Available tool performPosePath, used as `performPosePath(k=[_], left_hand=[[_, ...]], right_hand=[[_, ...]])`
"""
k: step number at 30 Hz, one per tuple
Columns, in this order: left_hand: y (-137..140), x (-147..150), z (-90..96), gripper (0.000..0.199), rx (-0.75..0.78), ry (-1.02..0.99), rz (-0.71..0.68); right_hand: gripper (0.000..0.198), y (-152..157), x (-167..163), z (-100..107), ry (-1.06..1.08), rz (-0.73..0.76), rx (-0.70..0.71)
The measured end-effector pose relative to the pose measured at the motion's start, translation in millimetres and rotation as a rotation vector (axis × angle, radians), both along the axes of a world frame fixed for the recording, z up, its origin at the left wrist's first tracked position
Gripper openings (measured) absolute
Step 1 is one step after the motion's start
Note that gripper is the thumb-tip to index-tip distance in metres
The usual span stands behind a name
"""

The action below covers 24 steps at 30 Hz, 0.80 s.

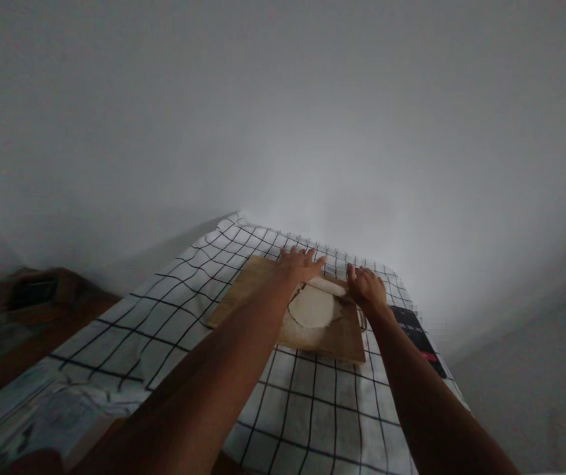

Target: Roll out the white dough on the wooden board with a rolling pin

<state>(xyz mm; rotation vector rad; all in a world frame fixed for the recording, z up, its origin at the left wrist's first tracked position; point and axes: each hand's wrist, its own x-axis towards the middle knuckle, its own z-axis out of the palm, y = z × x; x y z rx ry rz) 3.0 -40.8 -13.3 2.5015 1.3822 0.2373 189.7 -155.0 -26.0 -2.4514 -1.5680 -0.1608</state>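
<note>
Head view: left hand [299, 264] lying flat on the left end of the rolling pin [326, 285], fingers [307, 254] spread open and pointing toward the wall [283, 119], gripping nothing; right hand [368, 290] pressing down on the right end of the same pin, fingers curled loosely over it, knuckles up, whether truly closing round it being impossible to tell; pin lying crosswise at the far side of the dough round [313, 307], touching its far edge; dough lying flat and pale, roughly circular, near the middle of the wooden board [248, 293], nearer the board's right edge than its left; board sitting on the checked cloth [303, 402], toward the far right corner of the tabletop, its far edge near the cloth's fringe; both forearms stretching in from the near edge, left forearm crossing over the board's near left part; dark phone [414, 333] lying just beside the board's right edge, along the right edge of the tabletop, screen lit with small figures too blurred to read; brown heap [30, 290] sitting well apart at the far left, beyond the cloth, its nature unclear.
</note>
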Motion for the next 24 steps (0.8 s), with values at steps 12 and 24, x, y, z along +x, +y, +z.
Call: performPosePath(k=[12, 24], left_hand=[[47.8, 26.7, -2.9, 0.082, -0.04, -0.047, 0.025], [30.3, 19.5, -1.2, 0.077, -0.005, 0.045, 0.057]], right_hand=[[0.063, 54.3, 25.1, 8.3, 0.0, -0.073, -0.056], [0.051, 50.7, 33.9, -9.5, 0.076, -0.01, -0.174]])
